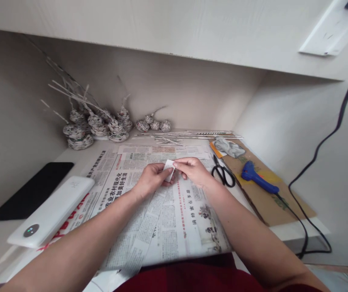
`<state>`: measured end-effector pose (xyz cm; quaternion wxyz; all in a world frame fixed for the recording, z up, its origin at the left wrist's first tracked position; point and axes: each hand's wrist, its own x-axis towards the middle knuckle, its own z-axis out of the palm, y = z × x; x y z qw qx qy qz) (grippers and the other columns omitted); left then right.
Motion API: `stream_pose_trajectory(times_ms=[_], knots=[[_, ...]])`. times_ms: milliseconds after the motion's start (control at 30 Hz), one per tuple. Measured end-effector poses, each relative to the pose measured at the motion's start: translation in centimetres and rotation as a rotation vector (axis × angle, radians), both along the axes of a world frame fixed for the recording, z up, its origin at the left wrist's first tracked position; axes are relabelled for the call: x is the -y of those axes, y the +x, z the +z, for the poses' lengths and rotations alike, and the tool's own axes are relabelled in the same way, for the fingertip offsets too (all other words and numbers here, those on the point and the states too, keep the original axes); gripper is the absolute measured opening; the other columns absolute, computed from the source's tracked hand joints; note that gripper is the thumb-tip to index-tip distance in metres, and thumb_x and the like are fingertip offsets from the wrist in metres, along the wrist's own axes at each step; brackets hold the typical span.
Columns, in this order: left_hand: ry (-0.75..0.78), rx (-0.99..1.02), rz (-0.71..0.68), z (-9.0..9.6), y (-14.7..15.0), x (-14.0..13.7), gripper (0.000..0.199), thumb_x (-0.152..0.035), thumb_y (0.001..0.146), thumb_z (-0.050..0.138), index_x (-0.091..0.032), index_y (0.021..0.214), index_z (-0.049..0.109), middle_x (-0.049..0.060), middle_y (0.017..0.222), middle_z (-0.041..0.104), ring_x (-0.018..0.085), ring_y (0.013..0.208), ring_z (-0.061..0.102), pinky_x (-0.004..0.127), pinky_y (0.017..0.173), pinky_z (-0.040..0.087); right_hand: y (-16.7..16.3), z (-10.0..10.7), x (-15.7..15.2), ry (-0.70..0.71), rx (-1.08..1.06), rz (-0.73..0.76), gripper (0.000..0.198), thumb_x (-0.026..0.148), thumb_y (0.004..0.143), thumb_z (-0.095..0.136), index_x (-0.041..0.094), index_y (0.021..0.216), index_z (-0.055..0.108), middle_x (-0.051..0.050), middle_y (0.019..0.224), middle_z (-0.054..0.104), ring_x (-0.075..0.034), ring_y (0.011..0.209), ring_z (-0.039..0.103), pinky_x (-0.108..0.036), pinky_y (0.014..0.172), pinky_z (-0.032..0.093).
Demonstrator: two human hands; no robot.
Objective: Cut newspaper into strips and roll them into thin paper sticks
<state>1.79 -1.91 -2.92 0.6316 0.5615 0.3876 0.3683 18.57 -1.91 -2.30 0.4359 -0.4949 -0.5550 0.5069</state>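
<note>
Over the newspaper (164, 227), both hands meet on a small piece of white paper (169, 165). My left hand (154, 176) pinches its lower part with the thumb on top. The fingertips of my right hand (192, 168) grip its upper right edge; some fingers of both hands are hidden underneath. A strip of printed newspaper (141, 239) slants from below the hands to the front edge; whether it joins the held piece I cannot tell. Black-handled scissors (222, 172) lie just right of my right hand.
A blue glue gun (259, 178) with a black cord rests on cardboard (280, 215), near a crumpled grey cloth (228, 147). Thin paper sticks (186, 136) and woven paper gourds (117, 127) stand at the back. A white power bank (55, 211) and black flat pad (34, 188) are left.
</note>
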Motion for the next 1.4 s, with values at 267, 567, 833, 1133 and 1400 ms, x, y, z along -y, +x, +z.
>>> stream_pose_trajectory(times_ms=[267,567,833,1133,1400], knots=[[-0.012,0.037,-0.032,0.0,0.0,0.0,0.039,-0.050,0.075,0.066,-0.012,0.086,0.069,0.008,0.080,0.069,0.020,0.077,0.065,0.034,0.071,0.056,-0.1,0.6,0.2,-0.071,-0.130,-0.018,0.032,0.038,0.068,0.071,0.011,0.085,0.072,0.003,0.051,0.053,-0.006,0.042,0.040,-0.022,0.041,0.026],[-0.040,0.063,-0.046,-0.4,0.1,-0.1,0.038,-0.049,0.075,0.067,-0.012,0.087,0.068,0.008,0.083,0.070,0.022,0.082,0.066,0.036,0.074,0.056,-0.6,0.0,0.1,-0.049,-0.144,-0.099,0.032,0.040,0.066,0.074,0.012,0.080,0.072,0.005,0.047,0.048,-0.005,0.038,0.037,-0.021,0.037,0.022],[-0.048,0.026,-0.003,-0.2,0.2,0.2,0.037,-0.043,0.067,0.076,-0.011,0.086,0.069,0.008,0.085,0.072,0.021,0.082,0.067,0.036,0.077,0.056,-0.7,-0.6,-0.2,-0.076,-0.143,-0.175,0.031,0.042,0.060,0.079,0.014,0.072,0.070,0.005,0.047,0.049,-0.006,0.039,0.036,-0.021,0.035,0.021],[-0.042,-0.013,0.015,-0.5,0.3,0.2,0.033,-0.034,0.061,0.080,-0.014,0.085,0.068,0.005,0.075,0.071,0.021,0.074,0.068,0.035,0.072,0.055,-1.4,-0.3,0.0,-0.086,-0.219,-0.204,0.033,0.042,0.054,0.082,0.015,0.063,0.066,0.006,0.045,0.047,-0.005,0.039,0.034,-0.021,0.035,0.023],[0.131,-0.118,0.049,-0.9,0.2,0.0,0.031,-0.041,0.063,0.078,-0.015,0.075,0.068,0.002,0.065,0.066,0.018,0.063,0.064,0.026,0.054,0.050,-2.1,-0.6,0.4,-0.080,-0.328,-0.169,0.040,0.044,0.052,0.084,0.018,0.055,0.054,0.005,0.046,0.053,-0.009,0.037,0.048,-0.023,0.036,0.038]])
